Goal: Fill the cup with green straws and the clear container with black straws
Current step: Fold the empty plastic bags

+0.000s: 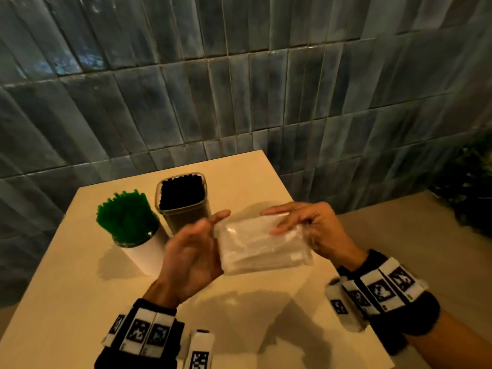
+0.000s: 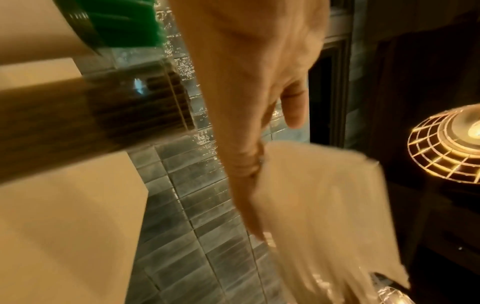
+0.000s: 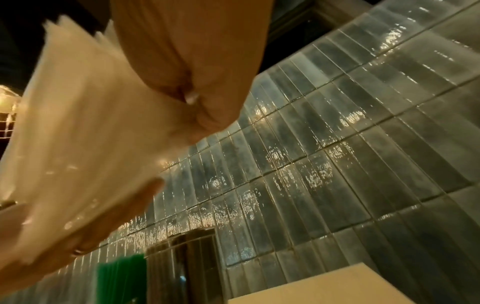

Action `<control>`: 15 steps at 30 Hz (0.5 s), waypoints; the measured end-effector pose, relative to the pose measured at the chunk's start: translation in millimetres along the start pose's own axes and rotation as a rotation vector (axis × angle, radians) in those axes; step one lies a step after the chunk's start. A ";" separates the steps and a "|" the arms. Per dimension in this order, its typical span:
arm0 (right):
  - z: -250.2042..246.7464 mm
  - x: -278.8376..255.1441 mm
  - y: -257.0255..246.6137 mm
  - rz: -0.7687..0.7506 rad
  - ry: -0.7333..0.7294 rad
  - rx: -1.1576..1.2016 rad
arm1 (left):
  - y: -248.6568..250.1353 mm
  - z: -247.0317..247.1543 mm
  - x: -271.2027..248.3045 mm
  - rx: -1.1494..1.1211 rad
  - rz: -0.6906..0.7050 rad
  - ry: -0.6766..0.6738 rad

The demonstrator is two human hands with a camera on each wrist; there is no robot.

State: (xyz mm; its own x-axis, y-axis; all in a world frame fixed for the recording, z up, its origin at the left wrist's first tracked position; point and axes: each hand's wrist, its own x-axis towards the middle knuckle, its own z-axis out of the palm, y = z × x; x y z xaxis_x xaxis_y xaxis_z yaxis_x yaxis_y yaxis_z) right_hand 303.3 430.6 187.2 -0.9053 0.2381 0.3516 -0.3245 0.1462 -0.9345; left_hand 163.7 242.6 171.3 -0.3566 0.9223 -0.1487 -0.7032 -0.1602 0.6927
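A white cup (image 1: 145, 253) packed with green straws (image 1: 127, 219) stands at the table's back left. Right of it, the clear container (image 1: 183, 209) is full of black straws (image 1: 182, 194). In front of them, above the table, both hands carry a clear plastic packet (image 1: 261, 245) of whitish contents. My left hand (image 1: 191, 251) lies with straight fingers along the packet's left end and underside. My right hand (image 1: 308, 225) curls its fingers and thumb round the right end. The wrist views show the blurred packet (image 2: 324, 205) (image 3: 85, 133) against each hand.
The cream table (image 1: 80, 302) ends near the blue-grey tiled wall (image 1: 239, 89); its right edge runs past my right wrist. A second pale surface (image 1: 412, 235) and a dark plant (image 1: 474, 187) lie to the right. A lit wire lamp (image 2: 446, 144) glows in the left wrist view.
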 end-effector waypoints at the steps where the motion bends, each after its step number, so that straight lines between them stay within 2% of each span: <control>1: -10.7 0.3 -0.1 -0.021 0.009 -0.016 | -6.3 12.6 8.1 0.123 0.000 0.068; 3: -26.6 -0.4 -1.5 -0.019 0.022 -0.063 | -22.1 37.9 24.1 0.473 -0.007 0.174; 5: -45.6 -0.5 -0.6 0.081 0.030 -0.080 | -36.4 50.2 40.7 0.657 0.101 0.256; 6: -60.3 -1.8 -0.6 0.175 0.039 -0.010 | -43.3 56.0 50.2 0.690 0.173 0.297; 8: -87.6 -9.8 -4.5 0.370 0.068 0.317 | -56.3 68.6 68.4 0.747 0.300 0.360; 9: -98.6 -14.4 -7.0 0.430 0.080 0.456 | -61.8 77.1 76.1 0.777 0.342 0.384; 10: -109.2 -19.2 -9.4 0.469 0.091 0.496 | -69.0 88.8 84.5 0.820 0.375 0.402; 13: -145.5 -35.5 -7.1 0.558 0.131 0.209 | -95.1 125.0 115.2 0.871 0.422 0.389; 15: -171.8 -45.8 -1.1 0.563 0.176 0.115 | -110.8 137.0 132.5 0.850 0.407 0.355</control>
State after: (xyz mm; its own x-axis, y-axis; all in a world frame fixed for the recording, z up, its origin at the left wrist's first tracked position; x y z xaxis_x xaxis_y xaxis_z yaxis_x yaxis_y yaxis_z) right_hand 392.1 584.5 181.7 -0.8908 0.4060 -0.2042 0.1551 -0.1507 -0.9763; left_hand 278.6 430.7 171.6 -0.7321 0.6729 0.1057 0.1355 -0.0082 0.9907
